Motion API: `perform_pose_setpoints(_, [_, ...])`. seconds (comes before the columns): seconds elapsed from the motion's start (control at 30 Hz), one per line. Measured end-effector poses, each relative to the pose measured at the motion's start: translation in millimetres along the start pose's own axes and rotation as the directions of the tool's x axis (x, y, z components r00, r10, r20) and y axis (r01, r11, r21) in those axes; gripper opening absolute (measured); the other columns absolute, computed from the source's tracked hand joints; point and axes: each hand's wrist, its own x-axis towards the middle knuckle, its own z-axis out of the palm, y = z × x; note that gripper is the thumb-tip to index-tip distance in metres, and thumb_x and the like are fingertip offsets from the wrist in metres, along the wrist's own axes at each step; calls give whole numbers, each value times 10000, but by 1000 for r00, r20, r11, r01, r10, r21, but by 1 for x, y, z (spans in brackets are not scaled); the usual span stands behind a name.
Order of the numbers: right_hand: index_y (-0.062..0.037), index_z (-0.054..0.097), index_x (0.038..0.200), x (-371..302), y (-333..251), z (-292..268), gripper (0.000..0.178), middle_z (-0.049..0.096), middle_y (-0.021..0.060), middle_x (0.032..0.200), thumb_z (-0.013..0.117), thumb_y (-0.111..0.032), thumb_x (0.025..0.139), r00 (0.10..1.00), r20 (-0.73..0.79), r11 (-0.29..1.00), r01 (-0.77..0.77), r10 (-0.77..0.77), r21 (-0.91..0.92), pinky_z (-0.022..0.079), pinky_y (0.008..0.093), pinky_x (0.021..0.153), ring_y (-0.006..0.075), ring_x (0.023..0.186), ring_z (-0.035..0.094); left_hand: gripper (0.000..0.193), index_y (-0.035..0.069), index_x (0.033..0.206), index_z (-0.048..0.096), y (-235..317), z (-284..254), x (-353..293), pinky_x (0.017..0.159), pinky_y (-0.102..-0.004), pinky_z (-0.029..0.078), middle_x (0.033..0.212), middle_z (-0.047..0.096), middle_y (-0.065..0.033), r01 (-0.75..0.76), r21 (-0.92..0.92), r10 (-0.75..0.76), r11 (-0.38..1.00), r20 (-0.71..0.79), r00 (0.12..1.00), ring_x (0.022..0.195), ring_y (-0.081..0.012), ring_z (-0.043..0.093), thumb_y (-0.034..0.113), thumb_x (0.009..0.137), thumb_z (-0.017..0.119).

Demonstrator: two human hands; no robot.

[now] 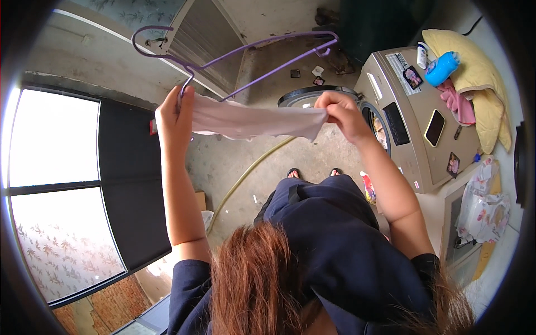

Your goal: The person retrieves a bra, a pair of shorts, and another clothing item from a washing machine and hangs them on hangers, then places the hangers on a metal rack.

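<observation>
A thin white cloth garment (257, 121) is stretched sideways between my hands; its exact kind cannot be made out. My left hand (177, 114) is closed around its left end and also around part of a purple clothes hanger (271, 74). The hanger tilts up and away above the cloth, its frame reaching toward the right. At the garment's right end, my right hand (341, 114) pinches a corner between thumb and fingers.
A front-loading washing machine (410, 159) stands at right, its round door (318, 95) swung open. On top lie a phone (435, 128), a blue bottle (443, 68), pink gloves (455, 100) and a yellow cushion (480, 67). A yellowish hose (245, 177) crosses the floor.
</observation>
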Motion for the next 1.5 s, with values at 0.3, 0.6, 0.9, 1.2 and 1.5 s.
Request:
perform_pose_setpoints(0.3, [-75,403,675,-11,-67,-5,178,392,3,655,451,-229,750,988,149,872,101,-32,-478,321,243,620,91,662,377,294,7,742,506,-22,2,-3,484,-218,208,607,327,66,110,-183,-113,977,-4,994,570,-35,263,246,909,543])
perform_pose_setpoints(0.6, [-23,610,690,-20,-95,-6,180,563,48,616,670,-192,701,893,375,217,326,249,-920,400,324,701,232,660,482,360,28,657,434,-26,-6,-4,486,-228,180,594,297,77,131,-289,-122,948,49,991,576,-31,244,276,896,537])
perform_pose_setpoints(0.9, [-30,663,725,-30,-121,-7,229,640,106,1008,622,-255,739,967,237,-225,252,93,-941,472,359,767,251,868,606,286,-14,608,429,-26,-2,-13,437,-263,215,512,316,10,64,-213,-23,975,190,981,506,-55,277,126,835,534])
perform_pose_setpoints(1.2, [7,614,694,-32,-117,-14,165,536,147,1212,653,-153,696,929,360,-237,334,-78,-912,504,351,729,262,860,614,162,2,628,559,-24,18,-18,445,-324,349,513,456,-142,-99,58,76,993,315,946,441,-258,468,126,732,570])
perform_pose_setpoints(1.5, [5,523,723,-22,-125,7,135,477,162,1278,633,-39,657,855,495,-170,471,-151,-866,481,359,797,310,1012,573,239,4,621,515,1,49,-25,468,-342,375,532,474,-145,-137,65,100,988,406,908,480,-285,493,188,756,582])
